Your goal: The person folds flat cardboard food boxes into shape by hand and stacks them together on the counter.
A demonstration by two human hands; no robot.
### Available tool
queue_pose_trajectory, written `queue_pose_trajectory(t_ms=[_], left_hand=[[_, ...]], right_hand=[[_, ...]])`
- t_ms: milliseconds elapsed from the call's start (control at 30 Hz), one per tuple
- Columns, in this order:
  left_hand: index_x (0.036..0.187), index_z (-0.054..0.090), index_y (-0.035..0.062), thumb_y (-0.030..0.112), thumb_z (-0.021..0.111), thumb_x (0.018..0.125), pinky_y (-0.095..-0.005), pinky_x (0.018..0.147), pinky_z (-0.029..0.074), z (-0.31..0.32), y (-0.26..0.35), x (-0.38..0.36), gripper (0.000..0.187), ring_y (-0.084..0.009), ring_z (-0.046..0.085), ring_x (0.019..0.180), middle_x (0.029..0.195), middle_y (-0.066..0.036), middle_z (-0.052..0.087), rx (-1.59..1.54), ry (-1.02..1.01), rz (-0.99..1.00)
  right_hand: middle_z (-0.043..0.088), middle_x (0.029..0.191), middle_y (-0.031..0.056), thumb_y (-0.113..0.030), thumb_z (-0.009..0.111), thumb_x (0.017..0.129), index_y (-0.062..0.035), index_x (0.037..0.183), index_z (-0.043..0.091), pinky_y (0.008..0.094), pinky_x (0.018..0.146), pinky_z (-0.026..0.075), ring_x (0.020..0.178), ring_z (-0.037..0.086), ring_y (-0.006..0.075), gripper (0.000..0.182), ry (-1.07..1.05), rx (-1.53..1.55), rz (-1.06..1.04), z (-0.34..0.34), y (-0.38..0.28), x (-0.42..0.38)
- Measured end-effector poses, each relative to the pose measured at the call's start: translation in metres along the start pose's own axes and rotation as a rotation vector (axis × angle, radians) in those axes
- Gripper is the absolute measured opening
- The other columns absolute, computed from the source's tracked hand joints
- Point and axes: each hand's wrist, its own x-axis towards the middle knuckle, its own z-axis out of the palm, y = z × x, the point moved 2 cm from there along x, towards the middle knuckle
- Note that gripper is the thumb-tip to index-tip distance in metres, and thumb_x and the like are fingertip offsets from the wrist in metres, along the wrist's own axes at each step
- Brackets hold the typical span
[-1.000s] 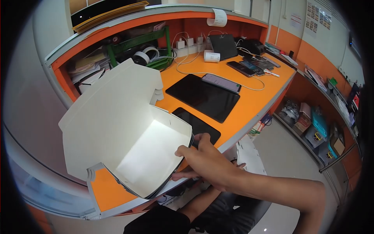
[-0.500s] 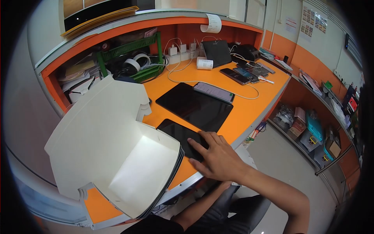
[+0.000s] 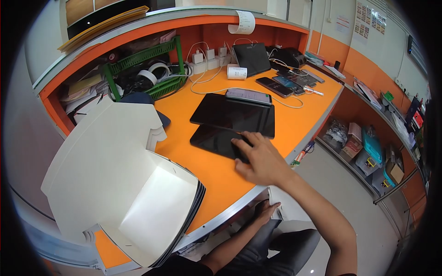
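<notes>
A small black tablet (image 3: 212, 140) lies on the orange counter (image 3: 221, 184), its far edge against a larger black tablet (image 3: 232, 110). My right hand (image 3: 264, 158) spans its right end, thumb at the near edge and fingers at the far edge, index finger bent over the screen. A phone (image 3: 249, 95) with a lit screen rests on the large tablet's far edge. Below the counter's front edge, over my lap, my left hand (image 3: 266, 212) has its fingers closed on the edge of a white board-like thing (image 3: 290, 207).
An unfolded white carton (image 3: 161, 202) covers the counter's left part. Behind it are a dark blue cap (image 3: 138, 98) and a green rack (image 3: 147, 57). A receipt roll (image 3: 236, 72), chargers (image 3: 198, 56), a propped tablet (image 3: 252, 59) and several phones (image 3: 274, 86) stand or lie farther back.
My right hand and the small tablet have moved away from the counter's front edge, up to the large tablet. More of my left hand and the white board-like thing shows. The view has shifted.
</notes>
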Motion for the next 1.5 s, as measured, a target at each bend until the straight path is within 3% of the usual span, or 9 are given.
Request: queue_pose_trajectory(t_ms=[467, 600, 767, 833, 967, 1133, 1333, 1367, 1500], left_hand=[[0.120, 0.065, -0.0012, 0.017, 0.074, 0.088, -0.0337, 0.092, 0.050, 0.004, 0.031, -0.012, 0.038, -0.0189, 0.065, 0.102, 0.112, -0.009, 0.070, -0.169, -0.082, -0.080], [0.121, 0.064, 0.0001, 0.021, 0.077, 0.088, -0.0347, 0.089, 0.052, -0.006, 0.048, -0.026, 0.041, -0.0173, 0.064, 0.105, 0.113, -0.009, 0.069, -0.231, -0.158, -0.167], [0.122, 0.063, 0.0015, 0.019, 0.081, 0.085, -0.0332, 0.087, 0.054, -0.021, 0.112, -0.088, 0.044, -0.0175, 0.065, 0.105, 0.113, -0.009, 0.068, -0.251, -0.144, -0.350], [0.127, 0.061, -0.0001, 0.018, 0.079, 0.087, -0.0322, 0.089, 0.054, -0.025, 0.140, -0.114, 0.047, -0.0181, 0.065, 0.106, 0.115, -0.009, 0.068, -0.269, -0.306, -0.346], [0.122, 0.064, -0.0016, 0.018, 0.072, 0.092, -0.0295, 0.087, 0.052, -0.020, 0.156, -0.170, 0.036, -0.0144, 0.066, 0.099, 0.109, -0.008, 0.070, -0.131, -0.506, -0.285], [0.121, 0.061, -0.0060, 0.022, 0.067, 0.097, -0.0355, 0.085, 0.052, -0.011, 0.186, -0.227, 0.037, -0.0212, 0.068, 0.095, 0.104, -0.018, 0.071, 0.437, -0.695, -0.200], [0.132, 0.051, -0.0066, 0.023, 0.070, 0.095, -0.0386, 0.089, 0.052, -0.010, 0.216, -0.240, 0.051, -0.0271, 0.068, 0.102, 0.112, -0.021, 0.068, 0.629, -0.755, -0.297], [0.136, 0.049, -0.0032, 0.025, 0.072, 0.094, -0.0367, 0.092, 0.051, -0.019, 0.211, -0.223, 0.056, -0.0244, 0.065, 0.107, 0.121, -0.018, 0.064, 0.583, -0.812, -0.010], [0.127, 0.060, 0.0070, 0.029, 0.063, 0.101, -0.0271, 0.088, 0.050, -0.070, 0.146, -0.086, 0.035, -0.0120, 0.061, 0.104, 0.111, -0.003, 0.064, 0.424, -0.124, -0.244]], right_hand=[[0.035, 0.157, 0.0260, -0.026, 0.053, 0.091, -0.0064, 0.141, 0.053, 0.0484, 0.121, 0.029, 0.146, 0.031, 0.0435, 0.054, -0.067, 0.052, 0.078, 0.015, 0.135, 0.042], [0.042, 0.152, 0.0247, -0.015, 0.064, 0.088, -0.0038, 0.131, 0.061, 0.0490, 0.116, 0.033, 0.141, 0.040, 0.0420, 0.044, 0.263, -0.090, 0.084, -0.028, 0.092, -0.024], [0.050, 0.147, 0.0206, -0.012, 0.068, 0.090, -0.0032, 0.136, 0.056, 0.0478, 0.113, 0.036, 0.137, 0.047, 0.0377, 0.048, 0.470, -0.272, 0.706, -0.067, 0.091, -0.239], [0.049, 0.147, 0.0223, -0.017, 0.066, 0.096, -0.0023, 0.146, 0.045, 0.0452, 0.113, 0.037, 0.138, 0.045, 0.0353, 0.057, 0.509, 0.098, 1.281, -0.043, 0.101, -0.356], [0.051, 0.141, 0.0252, -0.019, 0.069, 0.094, 0.0069, 0.148, 0.035, 0.0382, 0.102, 0.049, 0.125, 0.056, 0.0305, 0.069, 0.761, 0.989, 1.722, -0.016, 0.013, -0.487], [0.068, 0.114, 0.0162, 0.003, 0.071, 0.083, 0.0082, 0.132, 0.052, 0.0340, 0.085, 0.057, 0.098, 0.068, 0.0231, 0.052, 0.653, 1.017, 1.735, -0.003, -0.075, -0.501], [0.067, 0.116, 0.0148, 0.008, 0.070, 0.078, 0.0067, 0.135, 0.051, 0.0357, 0.097, 0.049, 0.108, 0.064, 0.0240, 0.060, 0.629, 0.944, 1.777, -0.004, -0.113, -0.502], [0.066, 0.117, 0.0156, 0.007, 0.070, 0.079, 0.0067, 0.137, 0.049, 0.0356, 0.097, 0.048, 0.110, 0.063, 0.0242, 0.062, 0.694, 0.907, 1.782, -0.007, -0.120, -0.506], [0.064, 0.121, 0.0172, 0.004, 0.070, 0.080, 0.0066, 0.143, 0.043, 0.0346, 0.099, 0.047, 0.114, 0.061, 0.0253, 0.069, 0.653, 0.833, 1.771, -0.020, -0.117, -0.502]])
